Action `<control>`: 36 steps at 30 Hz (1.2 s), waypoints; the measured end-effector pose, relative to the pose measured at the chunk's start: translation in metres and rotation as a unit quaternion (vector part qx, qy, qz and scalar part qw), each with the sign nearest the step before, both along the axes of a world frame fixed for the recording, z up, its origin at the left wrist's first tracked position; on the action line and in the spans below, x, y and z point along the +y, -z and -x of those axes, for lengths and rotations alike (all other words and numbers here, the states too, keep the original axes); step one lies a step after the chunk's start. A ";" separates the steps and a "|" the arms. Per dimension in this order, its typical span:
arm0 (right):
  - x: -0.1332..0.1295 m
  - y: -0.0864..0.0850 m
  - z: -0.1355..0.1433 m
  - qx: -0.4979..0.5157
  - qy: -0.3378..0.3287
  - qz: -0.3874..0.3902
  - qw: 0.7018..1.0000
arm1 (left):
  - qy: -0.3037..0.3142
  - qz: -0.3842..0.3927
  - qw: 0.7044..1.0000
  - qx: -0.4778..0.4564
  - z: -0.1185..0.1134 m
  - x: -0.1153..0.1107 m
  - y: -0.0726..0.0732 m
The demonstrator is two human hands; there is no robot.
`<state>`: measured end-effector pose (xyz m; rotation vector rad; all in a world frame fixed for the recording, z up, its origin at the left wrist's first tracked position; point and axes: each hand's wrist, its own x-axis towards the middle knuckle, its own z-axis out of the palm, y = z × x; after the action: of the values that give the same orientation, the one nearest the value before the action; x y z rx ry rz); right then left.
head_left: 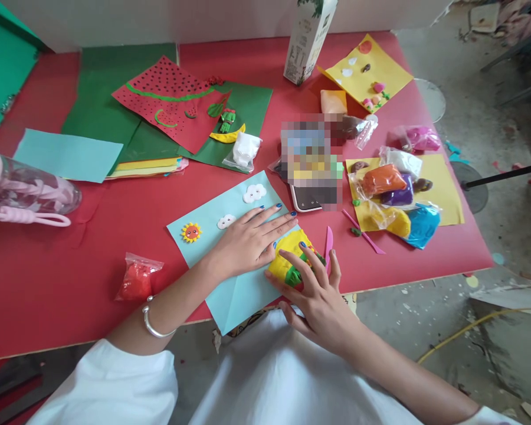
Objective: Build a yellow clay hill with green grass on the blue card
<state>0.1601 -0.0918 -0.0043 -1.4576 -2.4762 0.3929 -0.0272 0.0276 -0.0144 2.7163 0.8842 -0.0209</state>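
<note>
A light blue sheet of paper (199, 251) lies on the red table at its front edge. It bears an orange and yellow clay sun (191, 232), two white clay clouds (254, 193), and a flat yellow clay patch (287, 243) with green and red clay along its right side. Flat across the sheet rests my left hand (252, 239), fingers stretched to the right, its thumb at the patch's edge. My right hand (312, 289) hovers over or touches the patch with spread fingers; contact is unclear. Neither hand grips anything. Beside the patch is a pink plastic clay knife (328, 245).
Bagged clay (383, 180) in several colours sits on yellow paper (446, 189) at the right, near a phone (307, 199) with a blurred screen. A red clay bag (137, 278) lies left. A carton (307, 44), watermelon picture (168, 97) and pink-lidded bottle (39, 186) stand or lie farther out.
</note>
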 end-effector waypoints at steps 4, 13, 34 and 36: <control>0.005 -0.001 -0.016 0.094 0.040 -0.033 0.994 | 0.006 -0.010 1.000 -0.013 0.002 -0.001 0.001; 0.002 0.022 -0.032 0.072 0.105 -0.087 0.988 | 0.076 -0.034 0.996 -0.044 0.005 -0.005 -0.006; 0.040 0.022 -0.049 0.090 0.048 -0.061 0.993 | 0.121 -0.068 0.989 -0.049 0.012 -0.003 0.007; 0.041 0.021 -0.052 0.111 0.059 -0.056 0.991 | 0.123 -0.075 0.988 -0.059 0.013 -0.003 0.008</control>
<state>0.2119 -0.0506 -0.0253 -1.4227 -2.1917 0.3654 -0.0405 0.0245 -0.0221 2.9145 0.5324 0.1601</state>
